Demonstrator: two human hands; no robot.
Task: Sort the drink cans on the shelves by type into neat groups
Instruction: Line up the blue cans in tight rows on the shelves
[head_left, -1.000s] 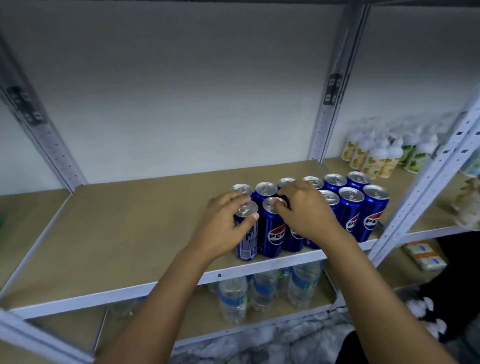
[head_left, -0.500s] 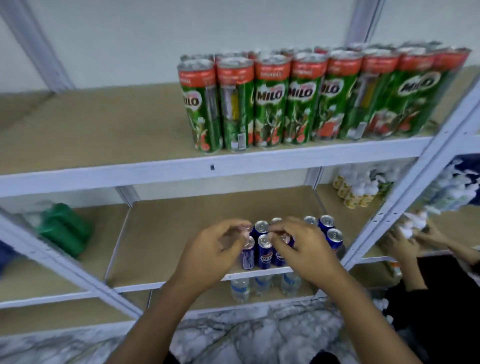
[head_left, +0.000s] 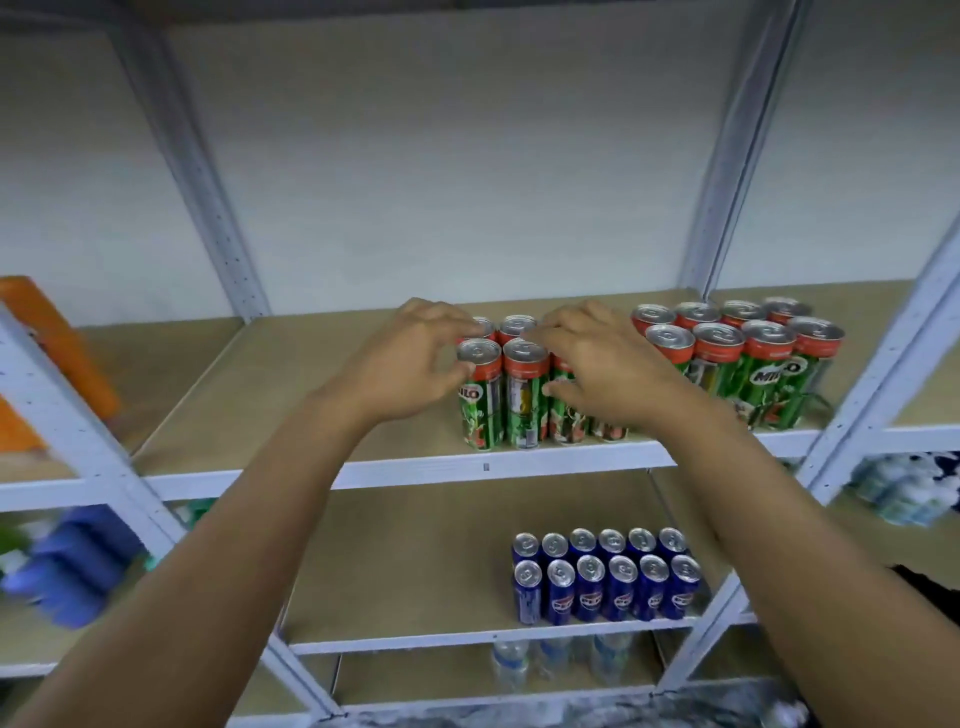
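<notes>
Green and red Milo cans (head_left: 768, 375) stand in two rows on the upper shelf (head_left: 249, 415). My left hand (head_left: 410, 361) curls around the leftmost front Milo can (head_left: 479, 410), fingers over the tops and thumb on its side. My right hand (head_left: 597, 364) lies over the Milo cans beside it, fingers curled across their tops and thumb against a front can; it hides those cans' upper parts. Blue Pepsi cans (head_left: 618, 592) stand in two neat rows on the lower shelf (head_left: 405, 571), apart from both hands.
White metal uprights frame the bay. An orange object (head_left: 57, 353) lies on the left bay's shelf, with blurred blue packs (head_left: 72, 566) below it. Water bottles (head_left: 511, 665) stand under the Pepsi shelf. More bottles (head_left: 904, 493) fill the right bay.
My view rose from the Pepsi shelf to the Milo shelf. Both hands left the Pepsi cans and now sit on the left Milo cans.
</notes>
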